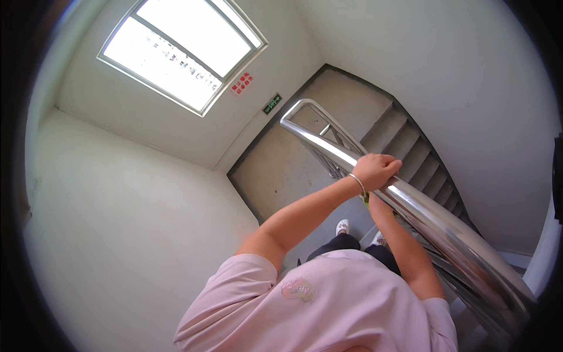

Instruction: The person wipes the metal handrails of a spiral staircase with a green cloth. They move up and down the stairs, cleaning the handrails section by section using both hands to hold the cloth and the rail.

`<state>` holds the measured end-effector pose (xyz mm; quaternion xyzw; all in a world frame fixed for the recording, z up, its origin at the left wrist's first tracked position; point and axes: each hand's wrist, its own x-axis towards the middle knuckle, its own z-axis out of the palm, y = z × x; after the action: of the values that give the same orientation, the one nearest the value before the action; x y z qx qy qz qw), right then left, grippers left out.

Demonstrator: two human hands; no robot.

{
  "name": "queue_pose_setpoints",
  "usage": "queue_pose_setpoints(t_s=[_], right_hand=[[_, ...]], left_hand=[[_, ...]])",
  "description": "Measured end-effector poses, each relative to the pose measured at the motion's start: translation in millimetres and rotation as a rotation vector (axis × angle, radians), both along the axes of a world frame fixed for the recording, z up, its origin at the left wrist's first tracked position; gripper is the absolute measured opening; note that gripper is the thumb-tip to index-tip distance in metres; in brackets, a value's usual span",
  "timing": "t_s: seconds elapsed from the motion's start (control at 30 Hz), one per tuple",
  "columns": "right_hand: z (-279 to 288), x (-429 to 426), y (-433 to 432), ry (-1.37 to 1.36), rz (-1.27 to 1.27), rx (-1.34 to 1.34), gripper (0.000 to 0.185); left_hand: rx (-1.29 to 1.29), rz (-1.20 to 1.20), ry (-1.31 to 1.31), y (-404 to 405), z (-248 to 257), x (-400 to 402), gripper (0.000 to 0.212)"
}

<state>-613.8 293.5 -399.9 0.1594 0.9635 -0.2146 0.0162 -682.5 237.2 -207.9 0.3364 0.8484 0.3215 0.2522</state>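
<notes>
My left hand (378, 170), with a silver-coloured bangle (357, 184) at the wrist, is closed over the top of a shiny metal handrail (420, 202). Below the rail my right forearm (398, 237) reaches up and crosses behind the left wrist. Most of my right hand (374, 199) is hidden there, so its fingers and anything in them cannot be made out. A small piece of something green (366, 199) shows beside it, just under the bangle. My feet, in white shoes (342, 226), are on the grey floor below.
Concrete steps (402, 141) with dark edging run along the right wall, beyond the rail. A grey landing (272, 163) lies ahead, where the rail bends back. Above it are a bright window (184, 48), red writing (242, 83) on the wall and a green exit sign (272, 104).
</notes>
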Motion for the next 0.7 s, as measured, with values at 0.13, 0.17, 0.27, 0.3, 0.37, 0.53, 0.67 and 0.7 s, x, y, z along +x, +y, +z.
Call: queue_pose_setpoints(t_s=[0.13,0.17,0.27,0.3,0.37,0.53,0.67,0.7], right_hand=[[-15.7,-18.0,-23.0,0.014,0.016,0.027,0.043],[-15.9,-17.9,-23.6,0.017,-0.011,0.032,0.043],[-28.2,-28.9,-30.8,0.027,-0.066,0.023,0.042],[-32.7,-31.2,-34.9,0.025,-0.102,-0.006,0.042],[-116.8,-48.8,-31.9,0.074,0.007,0.334,0.041],[-32.3,-45.9,-88.7,-0.238,-0.055,0.454,0.039],[-97.6,-39.8,-36.5,-0.104,-0.232,0.049,0.037],[-128.9,-26.7,-13.3,0.218,-0.186,-0.57,0.036]], left_hand=[[0.034,0.004,0.124,-7.8,1.3,1.4,0.041],[0.059,-0.015,0.165,-2.7,1.5,7.3,0.041],[0.145,-0.112,0.156,-2.0,5.8,12.1,0.045],[0.174,-0.188,0.19,0.3,0.8,12.9,0.047],[0.274,-0.287,0.275,1.7,-10.3,16.0,0.049],[0.26,-0.33,0.27,-19.0,-9.7,24.0,0.051],[0.325,-0.376,0.158,-8.3,-10.8,32.2,0.053],[0.291,-0.416,0.128,-5.9,-1.8,34.5,0.053]])
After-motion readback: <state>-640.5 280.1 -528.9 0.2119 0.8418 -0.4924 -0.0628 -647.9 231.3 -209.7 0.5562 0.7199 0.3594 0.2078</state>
